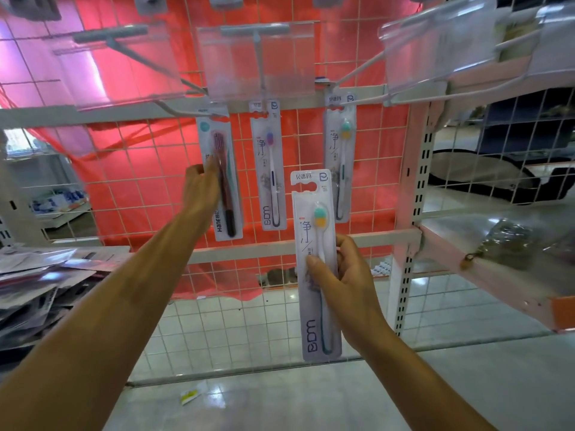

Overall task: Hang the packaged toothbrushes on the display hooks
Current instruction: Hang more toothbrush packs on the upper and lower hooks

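While three packs [268, 169] hang on hooks [257, 51], left hand [199, 189] pinches the leftmost pack [231, 194], right hand [347, 275] grips a fourth pack [312, 231]

We count four packaged toothbrushes: three hanging, namely the dark-brush pack [232, 200], purple-head pack [269, 169] and teal-head pack [340, 144], plus one held pack [314, 219]. Three display hooks: left hook [183, 112], middle hook [257, 48], right hook [357, 70]. Clear label holders [280, 63]: three, possibly a fourth at the right edge, too blurred. Two grips: left grip [200, 188], right grip [345, 275]. Shelf pile of packs [37, 281]: uncountable.
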The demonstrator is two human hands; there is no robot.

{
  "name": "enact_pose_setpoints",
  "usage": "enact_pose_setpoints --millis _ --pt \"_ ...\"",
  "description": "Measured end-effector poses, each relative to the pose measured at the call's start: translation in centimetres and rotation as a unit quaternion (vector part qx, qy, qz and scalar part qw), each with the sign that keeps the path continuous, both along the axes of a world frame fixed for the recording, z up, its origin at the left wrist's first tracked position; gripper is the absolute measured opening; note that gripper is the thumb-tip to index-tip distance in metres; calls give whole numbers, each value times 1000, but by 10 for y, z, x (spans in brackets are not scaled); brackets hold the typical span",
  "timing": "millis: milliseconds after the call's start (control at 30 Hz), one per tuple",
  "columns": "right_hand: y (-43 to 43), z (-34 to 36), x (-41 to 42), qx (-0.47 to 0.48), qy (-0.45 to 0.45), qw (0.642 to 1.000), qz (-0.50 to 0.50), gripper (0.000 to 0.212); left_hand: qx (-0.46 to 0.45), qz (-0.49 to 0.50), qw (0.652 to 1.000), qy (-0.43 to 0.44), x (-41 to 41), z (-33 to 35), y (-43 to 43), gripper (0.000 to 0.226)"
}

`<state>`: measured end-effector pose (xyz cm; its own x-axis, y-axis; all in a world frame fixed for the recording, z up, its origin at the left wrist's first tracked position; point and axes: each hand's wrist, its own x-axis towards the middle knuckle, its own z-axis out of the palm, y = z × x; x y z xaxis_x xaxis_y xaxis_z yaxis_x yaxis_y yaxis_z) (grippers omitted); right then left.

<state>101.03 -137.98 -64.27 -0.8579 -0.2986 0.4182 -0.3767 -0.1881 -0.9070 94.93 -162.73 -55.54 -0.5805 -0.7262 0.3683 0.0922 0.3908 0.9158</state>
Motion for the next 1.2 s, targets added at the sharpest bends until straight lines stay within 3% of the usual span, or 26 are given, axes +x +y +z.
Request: enact_pose_setpoints --millis 133,233,567,800,900,1200 --pt "3 5 -1 -33 -24 999 18 7 -45 68 996 48 20 -24 12 47" --pt "6 9 -2 -52 -30 998 21 14 -107 91 984 108 37 -39 34 42" --pt "12 20 -4 -77 2 997 -22 19 -228 -66 958 161 60 -54 144 37" --pt "31 36 -7 -79 80 990 -85 21 -208 -112 955 181 56 -44 168 28" --pt "38 42 -8 -78 119 984 -103 20 -177 -150 951 204 59 -39 182 36" --pt "47 54 -4 -145 152 972 -108 19 -226 -178 927 240 67 -28 211 20"
